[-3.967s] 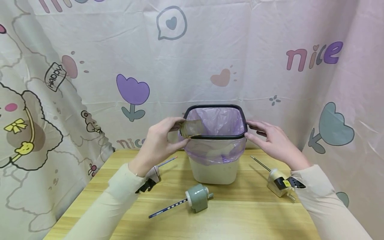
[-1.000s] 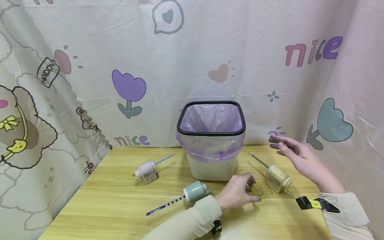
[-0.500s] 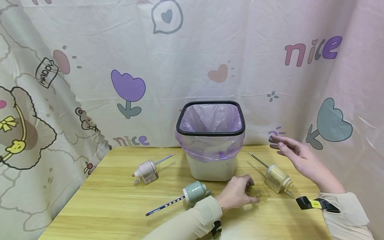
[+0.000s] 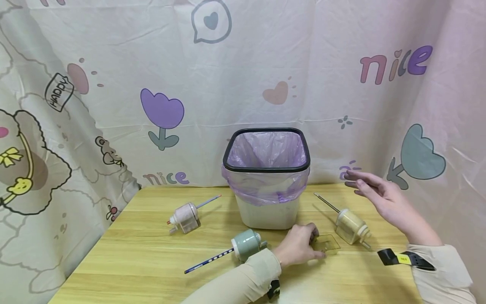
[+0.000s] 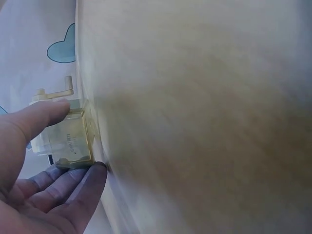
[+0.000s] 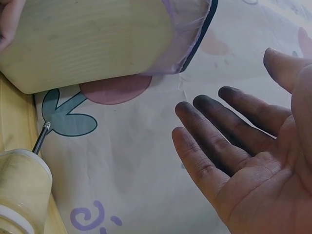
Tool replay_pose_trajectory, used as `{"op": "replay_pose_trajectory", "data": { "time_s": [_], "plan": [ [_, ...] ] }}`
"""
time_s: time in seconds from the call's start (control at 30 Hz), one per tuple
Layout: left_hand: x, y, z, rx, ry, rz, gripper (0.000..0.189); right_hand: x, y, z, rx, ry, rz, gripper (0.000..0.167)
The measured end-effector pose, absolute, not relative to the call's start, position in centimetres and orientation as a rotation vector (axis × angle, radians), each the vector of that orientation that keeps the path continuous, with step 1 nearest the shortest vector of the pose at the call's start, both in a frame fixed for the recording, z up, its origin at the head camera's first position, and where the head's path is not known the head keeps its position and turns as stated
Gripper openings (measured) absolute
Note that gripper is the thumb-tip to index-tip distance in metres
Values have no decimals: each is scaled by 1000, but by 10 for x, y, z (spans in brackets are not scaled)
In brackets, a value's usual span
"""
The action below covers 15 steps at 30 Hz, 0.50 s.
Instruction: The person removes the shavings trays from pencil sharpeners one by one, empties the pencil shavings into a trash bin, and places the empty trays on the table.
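Observation:
My left hand (image 4: 298,247) is low over the table, pinching a clear yellowish shavings drawer (image 4: 328,243) between thumb and fingers. In the left wrist view the thumb lies on one side of the drawer (image 5: 73,141) and the fingers on the other. Just right of it lies a cream-yellow crank pencil sharpener (image 4: 351,226) with a dark pencil (image 4: 327,202) in it. Raised beyond that sharpener, my right hand (image 4: 383,202) holds nothing. Its fingers are extended and darkly smudged in the right wrist view.
A white bin (image 4: 269,213) with a purple liner (image 4: 267,150) and black rim stands at the back middle. A green sharpener (image 4: 247,244) with a blue dotted pencil (image 4: 209,261) lies beside my left forearm. Farther left is a pinkish sharpener (image 4: 186,217). A printed curtain (image 4: 228,97) hangs behind.
From the bin's rim, my left hand has brought the drawer down to the table beside the yellow sharpener, then shifted it slightly left. My right hand has left the bin and moved right.

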<state>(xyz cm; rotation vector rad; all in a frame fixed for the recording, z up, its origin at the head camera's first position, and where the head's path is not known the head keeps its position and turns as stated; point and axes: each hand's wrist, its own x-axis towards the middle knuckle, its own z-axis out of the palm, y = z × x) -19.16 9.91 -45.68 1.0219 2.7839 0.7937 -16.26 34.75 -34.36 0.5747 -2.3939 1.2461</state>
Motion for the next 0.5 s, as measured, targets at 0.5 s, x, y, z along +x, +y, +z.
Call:
{"op": "replay_pose_trajectory", "data": {
  "time_s": [0.5],
  "plan": [
    [-191, 98, -457, 957, 2836, 739, 53, -160, 355, -343, 590, -2360, 1258, 39]
  ]
}}
